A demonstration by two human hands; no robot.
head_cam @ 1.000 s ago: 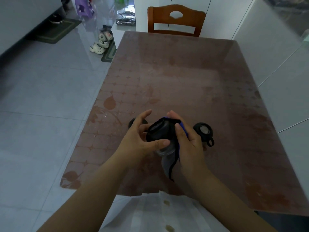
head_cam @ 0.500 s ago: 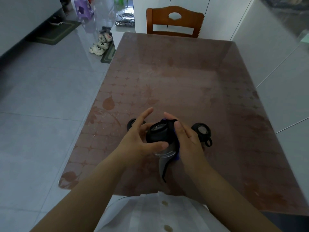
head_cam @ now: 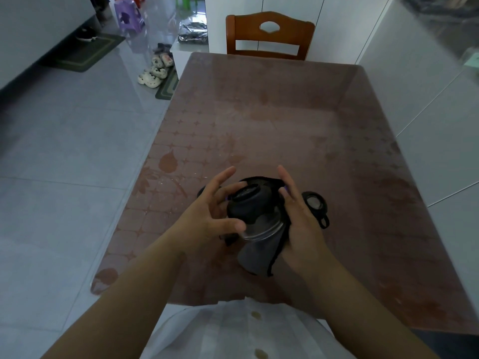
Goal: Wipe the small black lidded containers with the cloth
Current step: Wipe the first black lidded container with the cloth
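**A:** Where is the container (head_cam: 252,211) being wiped?

**B:** It is up off the counter (head_cam: 285,120), between the two hands, with its black lid tipped toward the camera. The left hand (head_cam: 207,218) pinches it, thumb on the clear body and fingers behind the lid. The right hand (head_cam: 300,224) lies flat-fingered on the other side and presses the cloth (head_cam: 259,255) against it. The loose end of the cloth hangs below.

**A:** So how would you do this wipe well?

**B:** I'd let the left hand turn the container while the right palm holds the cloth firm. That way the whole wall and the lid's rim get covered. I'd also bunch up that dangling end so it doesn't drag.

**A:** Are the others close by?

**B:** A second container (head_cam: 315,203) stands on the counter just beside the right hand's knuckles. Something dark shows behind the left hand, perhaps a third, but it is too hidden to tell.

**A:** Any risk?

**B:** The clear body looks smooth, so a two-point pinch could slip.
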